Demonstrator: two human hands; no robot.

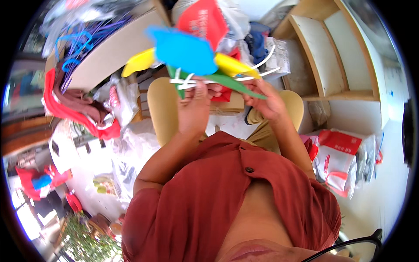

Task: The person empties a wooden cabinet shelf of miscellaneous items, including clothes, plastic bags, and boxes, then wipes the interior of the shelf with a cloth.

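My left hand (196, 108) pinches white narrow strips (191, 83) that cross one another at the lower edge of a bright bundle. The bundle has a blue piece (185, 52) in the middle, a yellow piece (140, 61) on either side and a long green piece (234, 84) below. My right hand (266, 101) has its fingers at the green piece's pointed end, near the yellow tip. More white strips (270, 55) stick out at upper right. A red piece with writing (203, 24) rises behind the blue one; whether it is joined is unclear. Motion blurs the bundle.
Beyond my knees stand a cardboard box (229, 106) and stuffed bags. Blue and purple hangers (88, 42) lie at upper left, above red and brown cloth (81, 104). A wooden shelf unit (347, 95) stands at right, with packed bags (337, 160) below it.
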